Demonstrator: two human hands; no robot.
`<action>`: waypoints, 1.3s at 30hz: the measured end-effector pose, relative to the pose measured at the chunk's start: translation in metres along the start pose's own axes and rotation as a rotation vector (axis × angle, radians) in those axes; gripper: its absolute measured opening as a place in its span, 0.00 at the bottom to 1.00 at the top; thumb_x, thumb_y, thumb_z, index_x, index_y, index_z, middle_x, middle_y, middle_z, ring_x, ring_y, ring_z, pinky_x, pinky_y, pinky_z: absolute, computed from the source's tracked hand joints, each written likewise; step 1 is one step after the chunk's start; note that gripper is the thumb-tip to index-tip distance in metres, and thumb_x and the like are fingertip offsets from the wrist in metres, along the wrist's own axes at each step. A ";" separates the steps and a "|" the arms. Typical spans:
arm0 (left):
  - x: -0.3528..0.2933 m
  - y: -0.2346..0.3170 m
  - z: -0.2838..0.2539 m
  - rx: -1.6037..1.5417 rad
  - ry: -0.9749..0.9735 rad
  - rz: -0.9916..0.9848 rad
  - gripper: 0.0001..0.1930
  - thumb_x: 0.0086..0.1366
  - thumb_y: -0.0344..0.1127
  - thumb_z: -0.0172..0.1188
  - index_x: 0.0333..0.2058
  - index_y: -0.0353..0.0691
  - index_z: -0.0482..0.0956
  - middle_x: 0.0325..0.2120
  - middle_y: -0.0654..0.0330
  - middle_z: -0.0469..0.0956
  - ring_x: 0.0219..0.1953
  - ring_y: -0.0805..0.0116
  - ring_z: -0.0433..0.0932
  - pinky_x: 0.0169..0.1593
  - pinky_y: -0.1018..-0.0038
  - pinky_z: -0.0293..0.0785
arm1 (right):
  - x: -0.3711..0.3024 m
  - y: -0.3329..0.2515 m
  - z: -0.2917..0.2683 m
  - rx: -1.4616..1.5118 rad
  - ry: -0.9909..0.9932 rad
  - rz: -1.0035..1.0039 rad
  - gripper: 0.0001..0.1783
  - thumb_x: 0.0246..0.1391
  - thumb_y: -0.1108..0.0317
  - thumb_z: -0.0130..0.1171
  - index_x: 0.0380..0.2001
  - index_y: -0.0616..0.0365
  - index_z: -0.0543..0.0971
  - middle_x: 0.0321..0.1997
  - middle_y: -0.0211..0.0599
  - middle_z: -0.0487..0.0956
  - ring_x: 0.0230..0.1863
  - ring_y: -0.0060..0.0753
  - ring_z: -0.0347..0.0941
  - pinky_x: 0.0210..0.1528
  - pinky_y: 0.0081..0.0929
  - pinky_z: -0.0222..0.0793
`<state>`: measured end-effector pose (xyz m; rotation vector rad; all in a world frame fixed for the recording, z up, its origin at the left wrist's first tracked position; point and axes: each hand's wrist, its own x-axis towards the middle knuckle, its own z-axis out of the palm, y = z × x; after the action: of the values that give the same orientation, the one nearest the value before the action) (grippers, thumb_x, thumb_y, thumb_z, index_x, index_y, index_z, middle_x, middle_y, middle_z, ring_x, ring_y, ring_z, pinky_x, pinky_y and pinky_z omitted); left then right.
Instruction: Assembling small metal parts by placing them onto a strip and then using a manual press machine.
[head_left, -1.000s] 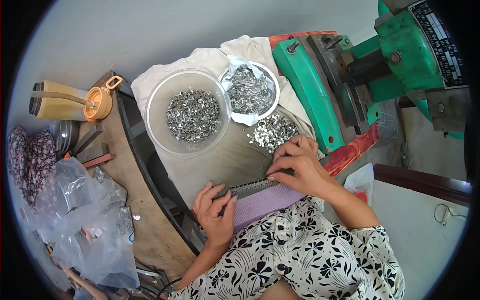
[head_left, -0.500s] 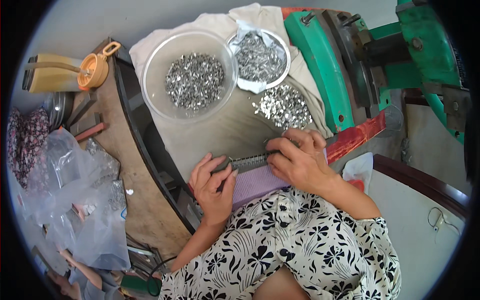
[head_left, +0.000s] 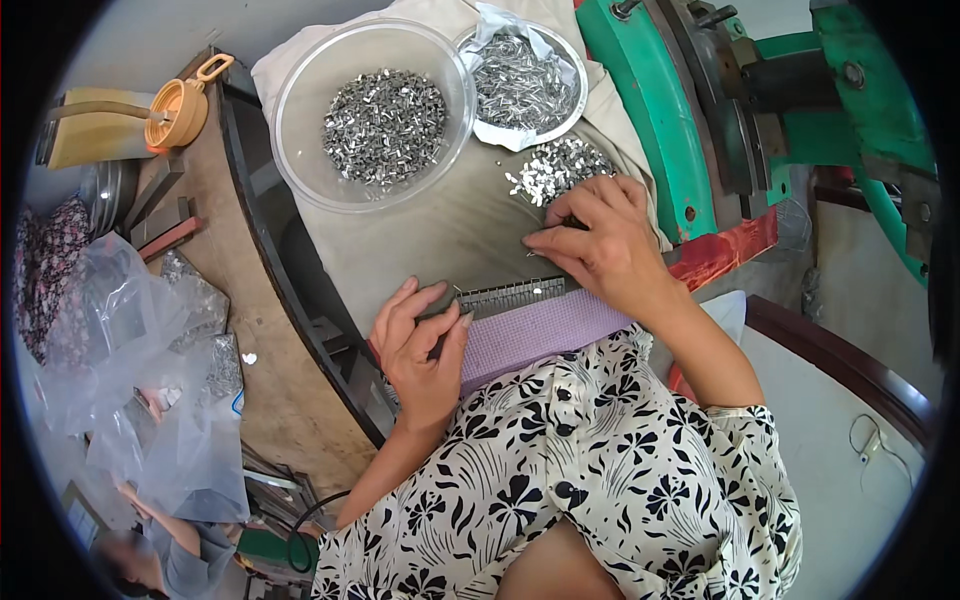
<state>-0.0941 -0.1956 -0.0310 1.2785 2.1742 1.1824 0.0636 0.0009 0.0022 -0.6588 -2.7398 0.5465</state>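
Note:
A slotted metal strip (head_left: 515, 295) with a row of small thin pieces along it lies in front of me, on the cloth's near edge. At its left end, my left hand (head_left: 415, 355) has thumb and fingertips closed on it; a short thin pin sticks up there. My right hand (head_left: 605, 240) is raised off the strip's right end, thumb and forefinger pinched on a tiny metal piece (head_left: 531, 253). Beyond that hand lies a loose heap of small shiny metal pieces (head_left: 550, 170), partly covered by its fingers. A lilac textured cloth (head_left: 535, 335) runs along the strip's near side.
A clear plastic tub (head_left: 290, 150) of small metal pieces stands at the back. Beside it is a white bowl (head_left: 575, 110) of thin metal pins. A green machine (head_left: 650, 110) borders the right. Plastic bags (head_left: 170, 390) and an orange lidded container (head_left: 180, 115) are left. Another person sits lower left.
My right hand has lifted from the strip and moved up and right toward the heap, uncovering the strip's right part. The left hand stays at the strip's left end. The view has shifted slightly.

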 end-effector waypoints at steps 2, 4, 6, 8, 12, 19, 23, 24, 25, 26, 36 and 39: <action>0.002 0.001 -0.003 0.014 -0.024 0.015 0.09 0.53 0.24 0.71 0.35 0.37 0.85 0.46 0.57 0.82 0.58 0.51 0.74 0.61 0.61 0.65 | -0.001 -0.002 0.000 -0.017 -0.011 -0.022 0.08 0.40 0.67 0.70 0.28 0.47 0.86 0.35 0.23 0.75 0.44 0.31 0.71 0.54 0.38 0.59; 0.005 0.002 -0.005 0.004 -0.015 0.003 0.09 0.53 0.25 0.71 0.35 0.38 0.84 0.46 0.58 0.82 0.56 0.53 0.75 0.60 0.62 0.64 | -0.001 -0.004 -0.001 -0.071 -0.017 -0.081 0.06 0.40 0.67 0.68 0.27 0.47 0.83 0.34 0.22 0.75 0.44 0.31 0.71 0.54 0.38 0.59; 0.008 0.004 -0.009 0.009 -0.008 -0.006 0.12 0.52 0.26 0.72 0.36 0.38 0.83 0.47 0.57 0.81 0.53 0.54 0.77 0.57 0.63 0.66 | -0.001 -0.003 -0.006 -0.007 -0.015 -0.034 0.07 0.41 0.67 0.69 0.27 0.47 0.82 0.36 0.21 0.76 0.45 0.31 0.72 0.54 0.38 0.57; 0.011 0.010 -0.012 0.029 -0.006 0.027 0.12 0.52 0.26 0.72 0.36 0.38 0.83 0.47 0.57 0.81 0.53 0.54 0.77 0.56 0.63 0.67 | -0.005 0.002 -0.012 0.103 0.005 0.053 0.08 0.41 0.66 0.71 0.28 0.46 0.83 0.38 0.20 0.78 0.47 0.31 0.71 0.56 0.36 0.52; 0.022 0.021 -0.010 0.058 -0.030 0.201 0.12 0.51 0.25 0.71 0.37 0.38 0.83 0.47 0.55 0.80 0.52 0.53 0.77 0.54 0.63 0.69 | -0.017 0.007 -0.019 0.188 -0.015 0.204 0.06 0.44 0.65 0.72 0.28 0.47 0.85 0.39 0.20 0.78 0.50 0.30 0.69 0.57 0.35 0.51; 0.031 0.016 -0.007 0.031 -0.028 0.145 0.13 0.53 0.23 0.69 0.38 0.36 0.82 0.46 0.54 0.80 0.48 0.54 0.76 0.52 0.64 0.71 | -0.032 -0.004 -0.003 0.190 0.001 0.202 0.06 0.44 0.63 0.72 0.28 0.47 0.86 0.41 0.18 0.79 0.52 0.35 0.67 0.58 0.39 0.50; 0.024 0.006 -0.011 -0.007 0.006 0.056 0.12 0.54 0.23 0.69 0.38 0.36 0.82 0.46 0.53 0.79 0.48 0.55 0.76 0.51 0.65 0.71 | -0.033 -0.007 0.003 0.192 0.011 0.215 0.06 0.43 0.63 0.73 0.27 0.47 0.86 0.41 0.19 0.79 0.52 0.36 0.67 0.57 0.40 0.50; 0.022 0.004 -0.013 -0.008 0.000 0.036 0.11 0.56 0.23 0.68 0.39 0.35 0.82 0.46 0.53 0.79 0.49 0.56 0.76 0.52 0.66 0.72 | -0.033 -0.008 0.003 0.176 0.014 0.209 0.07 0.42 0.63 0.73 0.27 0.47 0.86 0.41 0.19 0.79 0.52 0.36 0.67 0.57 0.40 0.49; 0.021 0.004 -0.013 -0.010 -0.006 0.016 0.11 0.58 0.23 0.67 0.41 0.35 0.81 0.47 0.52 0.79 0.50 0.58 0.77 0.54 0.67 0.72 | -0.032 -0.009 0.002 0.159 0.018 0.204 0.07 0.42 0.62 0.73 0.27 0.48 0.86 0.40 0.20 0.79 0.51 0.36 0.67 0.57 0.40 0.49; 0.021 0.003 -0.013 -0.008 -0.001 0.013 0.11 0.58 0.23 0.67 0.41 0.35 0.81 0.47 0.52 0.79 0.50 0.58 0.77 0.54 0.67 0.72 | -0.032 -0.010 0.002 0.160 0.016 0.198 0.07 0.42 0.62 0.73 0.27 0.48 0.86 0.40 0.20 0.79 0.51 0.36 0.67 0.57 0.40 0.49; 0.021 0.001 -0.011 -0.049 0.006 0.013 0.11 0.56 0.24 0.67 0.40 0.35 0.81 0.46 0.53 0.79 0.47 0.57 0.75 0.50 0.67 0.71 | -0.031 -0.028 -0.004 -0.030 0.040 0.036 0.09 0.39 0.63 0.73 0.29 0.42 0.87 0.43 0.17 0.79 0.51 0.37 0.68 0.55 0.40 0.49; 0.021 -0.002 -0.012 -0.057 0.015 -0.004 0.12 0.57 0.24 0.67 0.41 0.36 0.81 0.46 0.53 0.79 0.48 0.56 0.75 0.51 0.67 0.71 | -0.029 -0.031 -0.002 -0.092 0.030 0.007 0.08 0.37 0.64 0.72 0.27 0.44 0.86 0.45 0.17 0.79 0.52 0.37 0.68 0.55 0.41 0.50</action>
<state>-0.1135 -0.1841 -0.0233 1.2453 2.1370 1.2469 0.0779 -0.0380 0.0124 -0.6920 -2.7492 0.4110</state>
